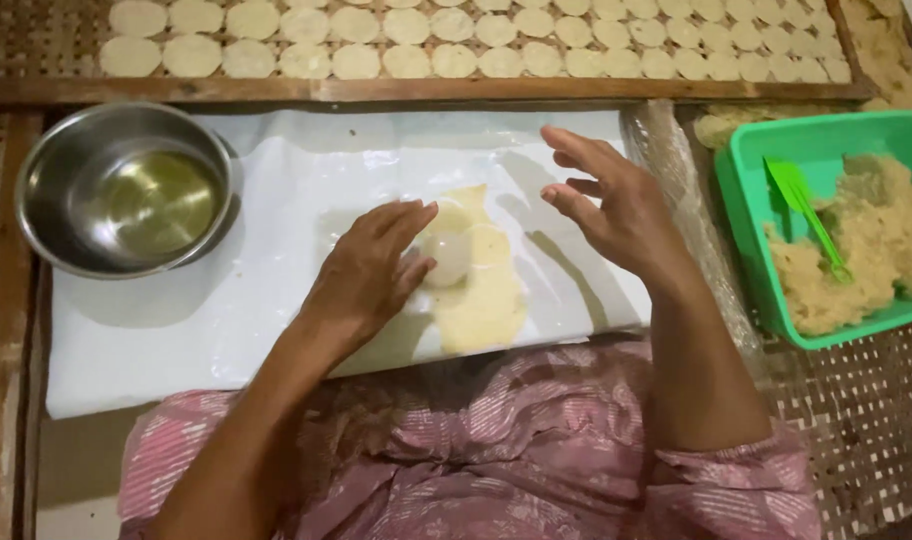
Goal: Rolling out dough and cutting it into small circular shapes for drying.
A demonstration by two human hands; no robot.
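the left hand (pixel 368 275) lies flat, fingers spread on a dough disc (pixel 446 255) mid white sheet (pixel 226 300), right hand (pixel 616 205) hovering wide open, between a steel bowl (pixel 46 190) of oil and a green tub (pixel 746 240) of mash with a green spatula (pixel 804 210).

Pale dough ball (pixel 446 255), perhaps flattened (on white sheet (pixel 276 200))

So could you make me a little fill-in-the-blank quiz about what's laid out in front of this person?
1. The left hand rests on a pale ball of ____ on the white sheet.
2. The metal bowl of oil sits to the person's ____.
3. The spatula in the tub is coloured ____.
4. The right hand holds ____.

Missing words: dough; left; green; nothing
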